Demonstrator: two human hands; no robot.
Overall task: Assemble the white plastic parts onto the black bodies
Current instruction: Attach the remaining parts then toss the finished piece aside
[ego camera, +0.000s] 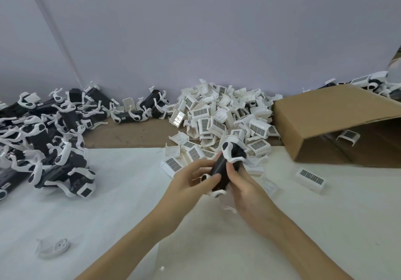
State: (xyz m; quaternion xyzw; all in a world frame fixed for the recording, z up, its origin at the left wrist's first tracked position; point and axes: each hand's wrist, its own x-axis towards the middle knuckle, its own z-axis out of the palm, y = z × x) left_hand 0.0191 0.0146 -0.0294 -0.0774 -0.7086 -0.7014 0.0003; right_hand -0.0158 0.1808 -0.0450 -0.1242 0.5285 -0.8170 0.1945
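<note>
Both hands meet over the middle of the table, just in front of the person. The left hand has its fingers curled around the lower end of a black body, thumb and fingertips pinching near a small white ring-shaped piece at its side. The right hand grips the same body from the other side, thumb pressed against the black shell. The body is held tilted, its far end raised and carrying white plastic parts already fitted around it (another white clip shows at the near end, under the right hand).

Just behind the hands lies a heap of loose white parts with dark gridded faces, spilling toward an open cardboard box lying on its side at the right. One such white piece sits alone in front of the box. On the left, well apart from the hands, is a pile of black bodies with white arms attached. Near the front left edge rests a lone white wheel-like piece. A pale wall rises behind everything.
</note>
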